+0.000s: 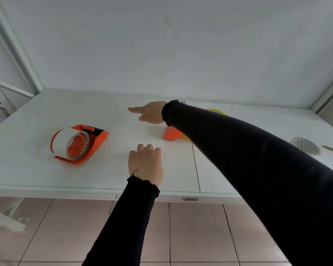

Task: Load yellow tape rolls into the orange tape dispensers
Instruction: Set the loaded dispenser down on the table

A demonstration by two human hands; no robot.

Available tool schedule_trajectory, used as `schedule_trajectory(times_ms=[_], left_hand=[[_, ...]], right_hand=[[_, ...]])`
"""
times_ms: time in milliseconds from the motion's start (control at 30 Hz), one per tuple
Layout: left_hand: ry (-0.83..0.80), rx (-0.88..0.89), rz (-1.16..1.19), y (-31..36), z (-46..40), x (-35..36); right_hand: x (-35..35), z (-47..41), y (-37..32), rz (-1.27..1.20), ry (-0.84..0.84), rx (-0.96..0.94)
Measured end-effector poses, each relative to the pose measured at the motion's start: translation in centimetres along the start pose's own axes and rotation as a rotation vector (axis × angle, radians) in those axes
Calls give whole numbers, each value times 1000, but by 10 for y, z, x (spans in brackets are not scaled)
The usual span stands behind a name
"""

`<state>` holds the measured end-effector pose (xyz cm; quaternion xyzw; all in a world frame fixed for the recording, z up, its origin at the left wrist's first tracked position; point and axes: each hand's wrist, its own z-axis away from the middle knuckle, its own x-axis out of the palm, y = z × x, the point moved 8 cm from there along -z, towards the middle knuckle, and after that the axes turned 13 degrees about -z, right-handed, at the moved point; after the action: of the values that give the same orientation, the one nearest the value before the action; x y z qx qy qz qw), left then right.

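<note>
Neither hand grips anything: right hand spread, reaching across table; left hand loosely curled, resting as brace. Loaded orange plastic tape dispenser left; second orange dispenser, yellow tape roll mostly hidden under sleeve.

Loaded orange dispenser on its side, second dispenser and yellow roll mostly hidden.

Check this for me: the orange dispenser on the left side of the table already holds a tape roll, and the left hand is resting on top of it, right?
Not quite. In the head view the orange dispenser on the left of the table does hold a tape roll, but the left hand is not on it. That hand rests on the bare tabletop to the dispenser's right, apart from it.
</note>
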<state>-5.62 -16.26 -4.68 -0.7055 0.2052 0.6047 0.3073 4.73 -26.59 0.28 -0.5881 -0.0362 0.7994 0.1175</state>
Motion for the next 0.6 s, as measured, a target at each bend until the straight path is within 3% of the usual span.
schedule_trajectory(times_ms=[100,300,433,600], left_hand=[[-28,-1,15,-4,1,5],[-71,-6,38,-6,2,2],[-82,-11,50,-6,4,-1],[-87,-13,62,-4,5,-3]], right_hand=[[-30,18,25,3,41,17],[-28,85,105,-37,-147,245],[-13,93,111,-109,-44,161],[7,76,94,193,-5,77]])
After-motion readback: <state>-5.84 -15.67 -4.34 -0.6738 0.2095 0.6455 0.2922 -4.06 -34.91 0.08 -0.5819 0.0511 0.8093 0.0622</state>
